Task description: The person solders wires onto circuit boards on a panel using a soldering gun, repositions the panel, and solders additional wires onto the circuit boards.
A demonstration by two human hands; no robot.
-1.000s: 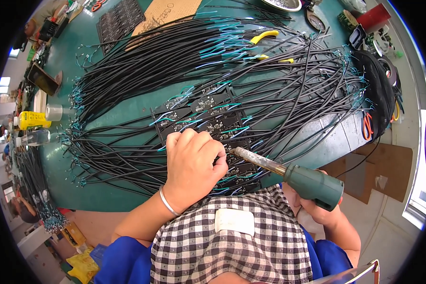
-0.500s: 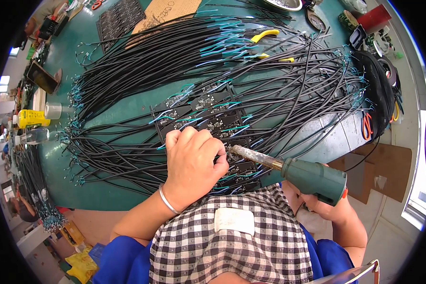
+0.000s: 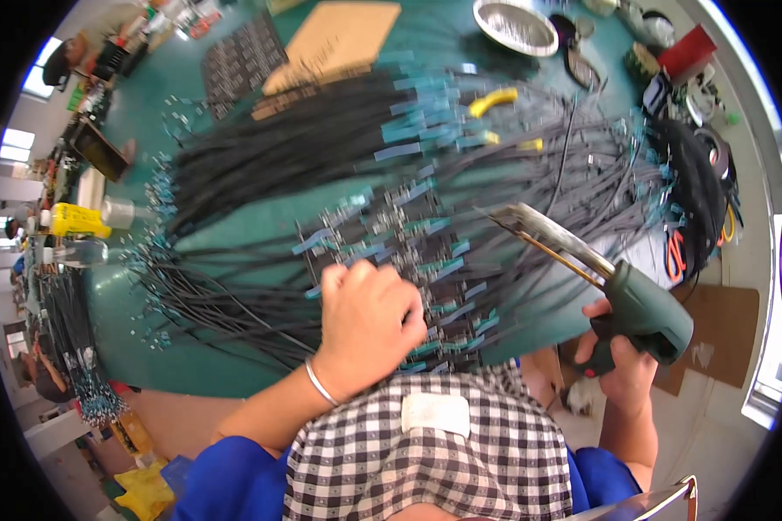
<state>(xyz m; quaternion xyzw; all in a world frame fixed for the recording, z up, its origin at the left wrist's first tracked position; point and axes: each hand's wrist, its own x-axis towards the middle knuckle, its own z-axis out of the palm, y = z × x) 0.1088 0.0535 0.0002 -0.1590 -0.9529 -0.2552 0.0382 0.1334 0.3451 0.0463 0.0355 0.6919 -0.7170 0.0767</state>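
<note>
My right hand [image 3: 627, 369] grips the handle of a green soldering gun [image 3: 650, 311]. The gun's long metal tip, with a thin brass-coloured tube beneath it, points up and left, raised off the boards and right of them. My left hand [image 3: 367, 326] rests with curled fingers over the lower part of a panel of black circuit boards [image 3: 406, 223]; whatever its fingertips pinch is hidden. Short blue and teal wire ends lie across the boards. Black cables [image 3: 226, 291] run out from the panel to the left, and more cables [image 3: 539, 178] to the right.
A thick cable bundle [image 3: 295, 126] lies behind the boards, near yellow-handled pliers [image 3: 493, 102]. Farther back are cardboard [image 3: 339, 39], a dark board panel [image 3: 243, 65] and a metal bowl [image 3: 517, 28]. A yellow bottle [image 3: 78, 220] stands left; orange-handled scissors [image 3: 674, 258] lie right.
The soldering gun has lifted off the boards and moved right and up in my right hand. My left hand stays over the boards, fingers still curled. The whole view has shifted slightly and blurred.
</note>
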